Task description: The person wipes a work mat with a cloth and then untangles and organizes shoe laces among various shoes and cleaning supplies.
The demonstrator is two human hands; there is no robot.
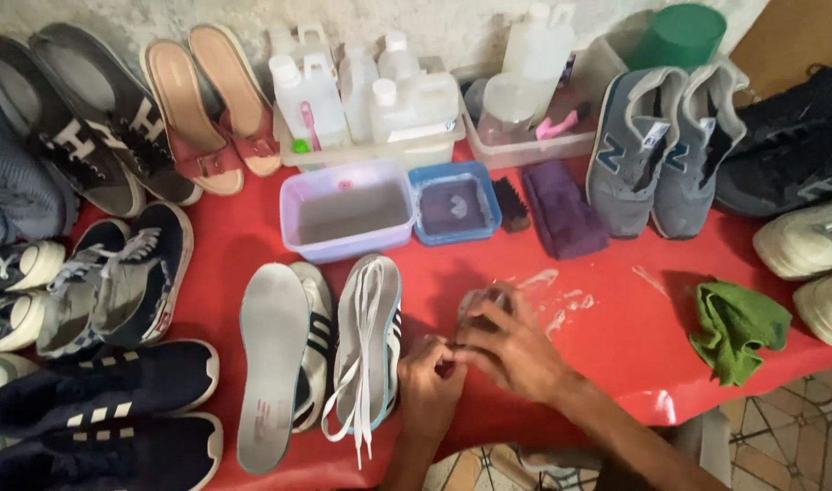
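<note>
My left hand (428, 380) and my right hand (514, 350) meet over the red tabletop (616, 355) near its front edge. The right hand's fingers curl over a small pale, see-through object (482, 300), which is blurred. The left hand's fingertips pinch in against the right thumb; what they grip is hidden. Just left of my hands lies a white sneaker (368, 341) with its loose white laces draped along it. Beside that, a grey insole (270, 364) rests on a second white sneaker with black stripes (318, 341).
Behind my hands stand a lilac tub (348, 211), a blue tub (454, 205), a brush (510, 202) and a purple cloth (561, 211). White smears (566, 305) mark the table. A green cloth (736, 329) lies right. Grey sneakers (666, 145), dark shoes (107, 400) and bottles (379, 95) crowd the edges.
</note>
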